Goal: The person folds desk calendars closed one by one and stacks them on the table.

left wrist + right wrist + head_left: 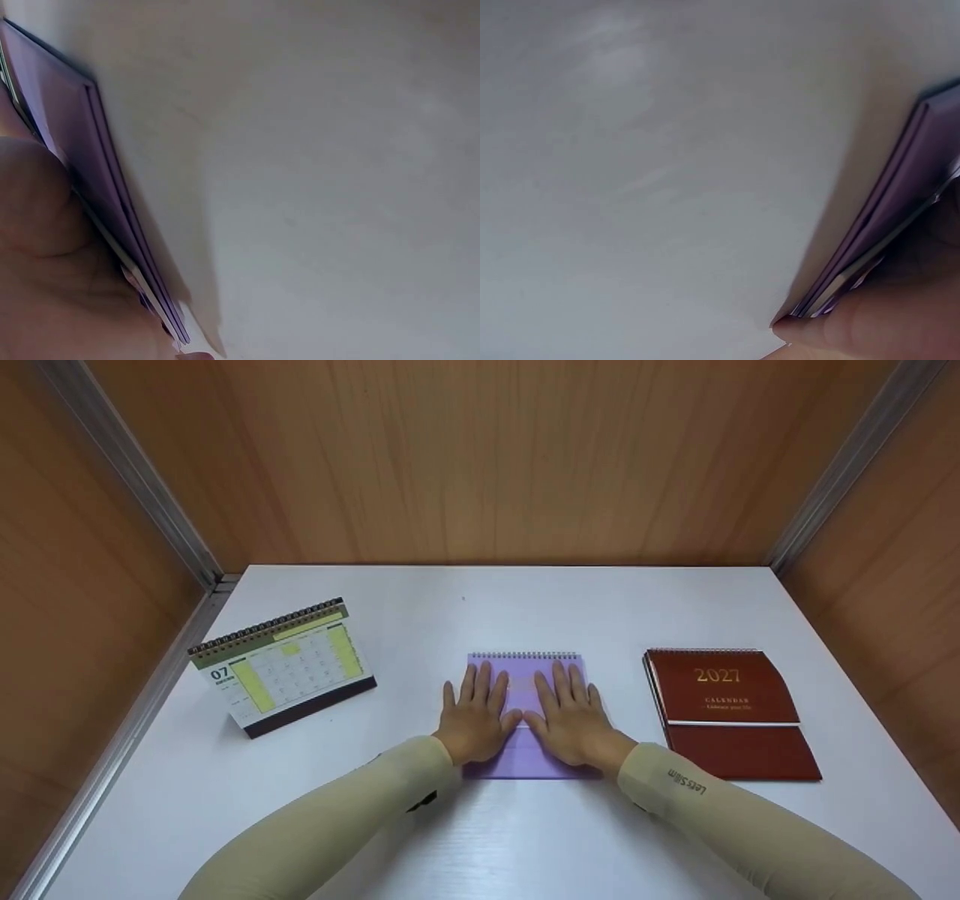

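A purple spiral-bound desk calendar (529, 761) lies flat in the middle of the table, its wire binding along the far edge. On its left half rests my left hand (476, 720), fingers straight and spread. My right hand (574, 722) lies on the right half in the same way, and the thumbs nearly meet at the centre. Most of the cover is hidden under the palms. In the left wrist view the layered purple edge of the calendar (75, 127) shows beside the left palm. The right wrist view has its other side edge (900, 180) above the right hand.
To the left a desk calendar (289, 664) with a yellow-and-white month page marked 07 stands propped up. A dark red 2027 calendar (731, 690) lies at the right. Wooden panels (495, 465) enclose the white table (420, 592) at the back and sides.
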The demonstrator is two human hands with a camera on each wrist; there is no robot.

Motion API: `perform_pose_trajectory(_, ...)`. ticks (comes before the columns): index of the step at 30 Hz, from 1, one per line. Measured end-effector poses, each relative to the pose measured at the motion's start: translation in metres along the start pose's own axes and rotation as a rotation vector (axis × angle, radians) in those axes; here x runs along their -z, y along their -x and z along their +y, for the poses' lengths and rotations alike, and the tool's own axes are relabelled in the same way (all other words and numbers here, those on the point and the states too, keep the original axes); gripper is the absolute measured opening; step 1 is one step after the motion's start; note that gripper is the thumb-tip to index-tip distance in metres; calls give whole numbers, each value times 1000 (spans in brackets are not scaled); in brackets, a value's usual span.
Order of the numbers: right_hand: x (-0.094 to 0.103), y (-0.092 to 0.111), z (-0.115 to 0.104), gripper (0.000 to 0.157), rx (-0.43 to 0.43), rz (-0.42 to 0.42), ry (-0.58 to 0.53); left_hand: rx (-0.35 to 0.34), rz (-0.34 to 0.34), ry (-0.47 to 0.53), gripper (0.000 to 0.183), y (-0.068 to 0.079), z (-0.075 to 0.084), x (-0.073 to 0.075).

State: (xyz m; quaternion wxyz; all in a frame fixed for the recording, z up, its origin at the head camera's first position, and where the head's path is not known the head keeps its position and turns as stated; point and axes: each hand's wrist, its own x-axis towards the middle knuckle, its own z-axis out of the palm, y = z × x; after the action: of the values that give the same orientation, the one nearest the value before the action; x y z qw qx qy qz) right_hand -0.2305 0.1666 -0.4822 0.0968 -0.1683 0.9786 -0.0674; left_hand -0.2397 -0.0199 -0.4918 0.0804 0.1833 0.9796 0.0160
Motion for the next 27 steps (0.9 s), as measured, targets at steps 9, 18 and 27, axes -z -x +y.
perform_pose_trajectory(9,0,-1,0,71,4,4,-10,-15,27,-2,72,0,-2,-2)
perform_pose_trajectory(18,-2,1,1,72,18,37,-1,-6,0,2,73,-2,-1,-5)
perform_pose_trajectory(27,7,-1,9,67,62,46,-5,-41,-4,55,72,11,-4,22)
